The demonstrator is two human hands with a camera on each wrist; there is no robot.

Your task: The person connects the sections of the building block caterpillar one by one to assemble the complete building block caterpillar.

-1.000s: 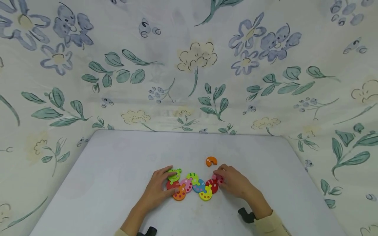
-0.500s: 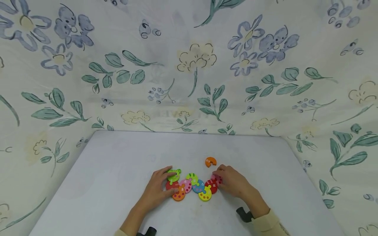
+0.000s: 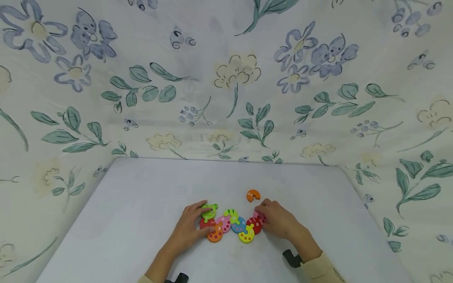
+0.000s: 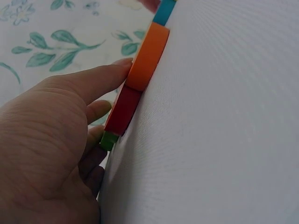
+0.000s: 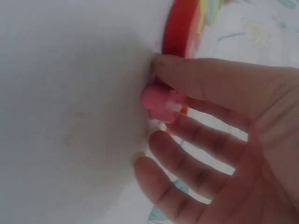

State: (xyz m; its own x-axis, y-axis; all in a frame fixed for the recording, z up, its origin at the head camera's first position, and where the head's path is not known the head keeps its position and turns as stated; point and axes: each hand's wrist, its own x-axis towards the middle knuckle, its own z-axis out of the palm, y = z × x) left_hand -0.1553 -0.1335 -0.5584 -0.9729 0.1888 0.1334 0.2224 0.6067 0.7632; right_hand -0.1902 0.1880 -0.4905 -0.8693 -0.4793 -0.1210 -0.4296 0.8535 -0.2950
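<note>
A chain of colourful round puzzle pieces (image 3: 231, 225) lies on the white table (image 3: 141, 196). My left hand (image 3: 204, 220) rests on its left end with fairly straight fingers over the green head piece (image 3: 210, 210) and the red piece (image 3: 204, 223), the thumb against the orange piece (image 3: 215, 234). In the left wrist view the thumb touches the orange piece (image 4: 147, 58) above the red piece (image 4: 122, 112). My right hand (image 3: 264, 211) pinches a pink piece (image 3: 259, 215) at the chain's right end, beside a red piece (image 3: 255, 225). The right wrist view shows the pink piece (image 5: 159, 102) between thumb and finger.
A loose orange piece (image 3: 253, 195) lies just beyond my right hand. Floral cloth (image 3: 233, 78) walls in the table at the back and both sides. Black wrist mounts (image 3: 291, 258) show near the front edge.
Hardly anything: both hands stay on the chain's ends, and the pink piece has edged slightly toward the red one.
</note>
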